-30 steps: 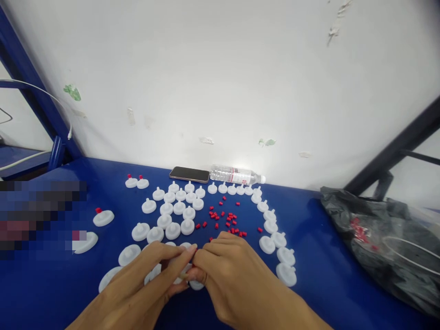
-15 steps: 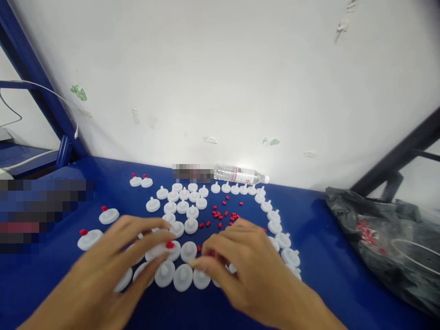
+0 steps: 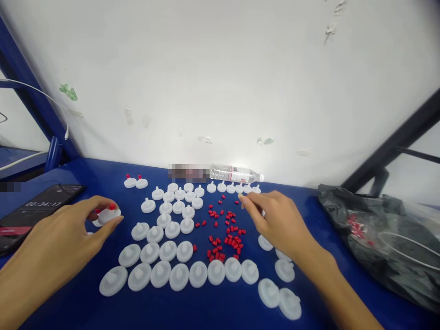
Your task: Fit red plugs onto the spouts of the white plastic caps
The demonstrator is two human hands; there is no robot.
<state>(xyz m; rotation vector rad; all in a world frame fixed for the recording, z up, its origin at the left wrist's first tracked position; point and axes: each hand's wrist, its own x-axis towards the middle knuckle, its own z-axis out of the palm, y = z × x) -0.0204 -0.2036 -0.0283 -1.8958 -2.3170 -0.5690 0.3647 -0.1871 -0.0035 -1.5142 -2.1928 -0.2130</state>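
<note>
My left hand [image 3: 74, 227] is at the left of the blue table, thumb and fingers closed around the edge of a white plastic disc [image 3: 110, 214] whose short stem wears a red cap [image 3: 112, 206]. Another red-capped disc shows partly behind my fingers. On the right, my right hand [image 3: 275, 217] hovers over the far side of the loose red caps [image 3: 233, 240], its thumb and index finger pinched together. Whatever is between those fingertips is hidden or too small to name. Several uncapped white discs [image 3: 178, 276] stand stem up in rows around the caps.
Two red-capped discs [image 3: 141, 183] sit at the back left. A phone [image 3: 37, 208] showing a timer lies beside my left hand. A clear water bottle [image 3: 237, 174] rests along the wall. At the right edge is a black plastic bag [image 3: 388, 270] with red caps inside.
My left hand has moved left, carrying the red-capped disc away from the middle rows. My right hand has moved back and right from the front row, uncovering more loose red caps.
</note>
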